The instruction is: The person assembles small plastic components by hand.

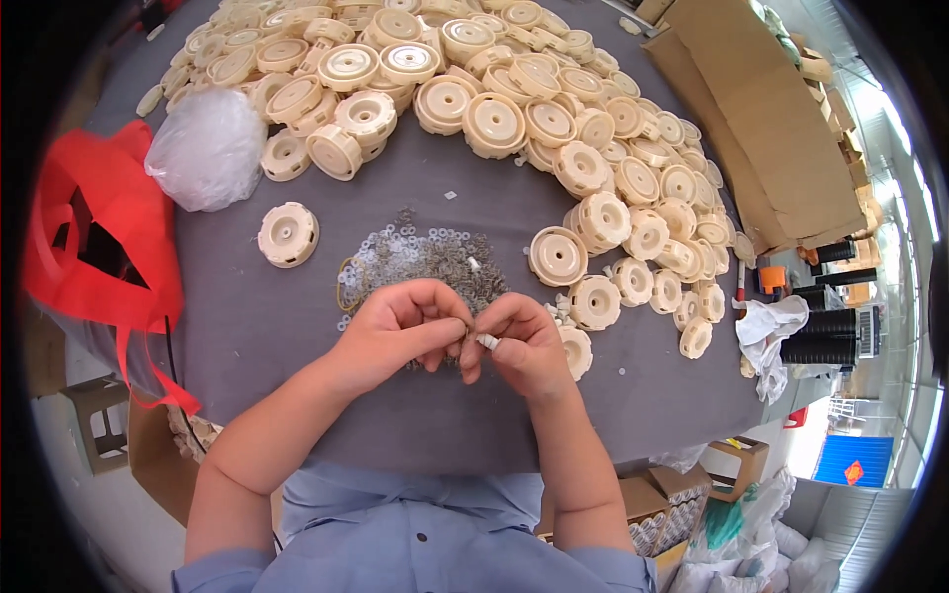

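Cream discs [550, 121] beyond sm. parts [445, 265]

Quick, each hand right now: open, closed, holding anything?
Left hand: pinched closed; whether it holds anything is too small to tell.
Right hand: closed, holding a small white piece.

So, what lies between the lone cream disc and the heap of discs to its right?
In the head view: translucent washers and small grey metal pieces, spread on the grey tabletop.
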Action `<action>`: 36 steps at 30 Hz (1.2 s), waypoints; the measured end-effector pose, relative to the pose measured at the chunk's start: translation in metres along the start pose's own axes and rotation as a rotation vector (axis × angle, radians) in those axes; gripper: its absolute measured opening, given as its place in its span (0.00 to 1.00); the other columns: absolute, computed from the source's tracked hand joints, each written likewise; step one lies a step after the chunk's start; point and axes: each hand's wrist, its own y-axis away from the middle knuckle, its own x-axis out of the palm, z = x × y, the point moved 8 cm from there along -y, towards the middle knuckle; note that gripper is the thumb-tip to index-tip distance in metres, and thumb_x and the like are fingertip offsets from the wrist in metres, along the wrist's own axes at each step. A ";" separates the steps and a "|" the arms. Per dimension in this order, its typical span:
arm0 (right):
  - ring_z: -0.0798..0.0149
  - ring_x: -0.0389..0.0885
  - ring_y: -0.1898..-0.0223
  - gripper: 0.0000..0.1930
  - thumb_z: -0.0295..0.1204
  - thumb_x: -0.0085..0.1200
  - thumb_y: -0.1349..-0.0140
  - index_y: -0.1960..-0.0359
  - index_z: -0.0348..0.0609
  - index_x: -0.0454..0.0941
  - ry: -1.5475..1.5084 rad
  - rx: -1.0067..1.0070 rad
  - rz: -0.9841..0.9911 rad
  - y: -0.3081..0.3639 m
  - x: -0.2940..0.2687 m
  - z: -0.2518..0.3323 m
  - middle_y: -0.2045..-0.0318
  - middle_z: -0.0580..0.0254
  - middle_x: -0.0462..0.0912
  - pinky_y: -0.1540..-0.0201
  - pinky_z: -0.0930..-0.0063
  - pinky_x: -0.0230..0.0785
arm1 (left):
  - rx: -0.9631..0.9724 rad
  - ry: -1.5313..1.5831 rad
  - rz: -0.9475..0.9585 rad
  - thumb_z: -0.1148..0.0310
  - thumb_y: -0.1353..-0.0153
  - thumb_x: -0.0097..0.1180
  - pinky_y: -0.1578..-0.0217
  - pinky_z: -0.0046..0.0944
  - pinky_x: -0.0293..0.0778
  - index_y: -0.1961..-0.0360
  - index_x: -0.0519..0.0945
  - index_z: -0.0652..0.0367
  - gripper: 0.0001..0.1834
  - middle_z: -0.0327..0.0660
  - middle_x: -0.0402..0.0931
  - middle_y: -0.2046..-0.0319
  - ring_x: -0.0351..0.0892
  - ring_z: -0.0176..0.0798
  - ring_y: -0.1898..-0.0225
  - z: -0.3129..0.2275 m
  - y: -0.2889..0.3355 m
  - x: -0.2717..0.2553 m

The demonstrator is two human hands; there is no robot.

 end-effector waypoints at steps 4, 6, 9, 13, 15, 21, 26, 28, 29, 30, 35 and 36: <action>0.61 0.81 0.68 0.10 0.20 0.52 0.45 0.61 0.35 0.73 0.060 -0.016 -0.035 -0.001 -0.002 -0.001 0.70 0.53 0.80 0.65 0.71 0.76 | 0.023 -0.055 0.010 0.72 0.40 0.51 0.78 0.23 0.65 0.65 0.74 0.61 0.05 0.35 0.76 0.75 0.73 0.24 0.76 -0.003 0.001 0.000; 0.62 0.80 0.68 0.10 0.20 0.52 0.45 0.61 0.35 0.73 0.114 -0.059 -0.055 -0.001 -0.003 0.002 0.69 0.52 0.80 0.65 0.71 0.76 | 0.094 -0.045 -0.035 0.73 0.41 0.51 0.76 0.23 0.65 0.65 0.74 0.62 0.04 0.35 0.76 0.73 0.74 0.24 0.73 -0.012 0.003 0.000; 0.62 0.80 0.67 0.11 0.19 0.52 0.45 0.59 0.34 0.74 0.082 -0.052 -0.049 -0.003 0.004 0.002 0.67 0.52 0.80 0.63 0.71 0.76 | 0.263 -0.181 -0.106 0.76 0.42 0.51 0.75 0.23 0.65 0.64 0.74 0.62 0.04 0.35 0.75 0.72 0.72 0.22 0.73 -0.018 0.009 -0.003; 0.58 0.80 0.70 0.11 0.23 0.56 0.47 0.61 0.33 0.75 0.138 -0.056 -0.088 0.001 0.003 0.005 0.70 0.49 0.79 0.67 0.67 0.76 | 0.330 -0.323 -0.179 0.78 0.42 0.51 0.74 0.23 0.65 0.63 0.74 0.63 0.06 0.34 0.73 0.72 0.69 0.21 0.73 -0.017 0.010 -0.007; 0.57 0.80 0.71 0.11 0.22 0.58 0.48 0.63 0.32 0.76 0.074 -0.087 0.108 0.005 0.016 0.009 0.71 0.47 0.79 0.70 0.66 0.76 | 0.483 -0.455 -0.238 0.79 0.43 0.51 0.74 0.24 0.65 0.63 0.74 0.62 0.07 0.33 0.71 0.72 0.68 0.22 0.74 -0.028 0.012 -0.006; 0.57 0.80 0.71 0.09 0.21 0.58 0.50 0.66 0.30 0.77 -0.059 0.053 0.296 0.015 0.037 0.007 0.72 0.47 0.78 0.73 0.68 0.77 | 0.552 -1.150 -0.038 0.74 0.52 0.58 0.61 0.37 0.69 0.57 0.72 0.60 0.19 0.44 0.71 0.61 0.73 0.41 0.61 -0.037 -0.041 0.049; 0.66 0.80 0.74 0.09 0.17 0.53 0.49 0.64 0.34 0.77 -0.025 0.096 0.434 0.020 0.053 0.008 0.74 0.55 0.80 0.70 0.75 0.75 | 0.529 -1.497 0.052 0.67 0.56 0.62 0.46 0.49 0.62 0.47 0.65 0.58 0.33 0.51 0.63 0.46 0.64 0.54 0.46 -0.001 -0.112 0.062; 0.63 0.80 0.73 0.09 0.18 0.53 0.49 0.65 0.33 0.76 -0.034 0.080 0.426 0.020 0.056 0.012 0.73 0.52 0.79 0.70 0.73 0.76 | 0.475 -1.515 0.159 0.67 0.57 0.63 0.47 0.48 0.62 0.45 0.62 0.57 0.36 0.51 0.61 0.44 0.65 0.55 0.47 0.008 -0.124 0.069; 0.61 0.80 0.71 0.09 0.18 0.54 0.49 0.65 0.32 0.74 -0.042 0.078 0.413 0.020 0.055 0.013 0.72 0.50 0.78 0.71 0.71 0.76 | 0.421 -1.589 0.146 0.70 0.57 0.62 0.46 0.46 0.62 0.45 0.64 0.58 0.35 0.52 0.61 0.44 0.63 0.55 0.45 0.008 -0.125 0.069; 0.61 0.80 0.71 0.09 0.18 0.54 0.49 0.65 0.32 0.74 -0.045 0.068 0.415 0.019 0.056 0.014 0.72 0.50 0.78 0.71 0.71 0.76 | 0.420 -1.597 0.152 0.70 0.57 0.62 0.46 0.46 0.62 0.45 0.64 0.58 0.35 0.52 0.61 0.44 0.63 0.55 0.45 0.006 -0.120 0.070; 0.61 0.80 0.71 0.07 0.18 0.51 0.47 0.65 0.34 0.72 -0.066 -0.166 0.217 0.014 0.035 0.028 0.71 0.51 0.79 0.68 0.69 0.76 | 0.313 -0.898 -0.194 0.64 0.47 0.56 0.52 0.38 0.66 0.47 0.67 0.58 0.26 0.44 0.72 0.54 0.72 0.40 0.53 -0.024 -0.065 0.027; 0.61 0.80 0.71 0.07 0.18 0.51 0.47 0.65 0.34 0.72 -0.071 -0.160 0.228 0.014 0.035 0.029 0.71 0.51 0.79 0.68 0.69 0.76 | 0.313 -0.902 -0.207 0.64 0.47 0.56 0.52 0.38 0.66 0.47 0.67 0.58 0.26 0.44 0.72 0.54 0.72 0.40 0.53 -0.024 -0.054 0.024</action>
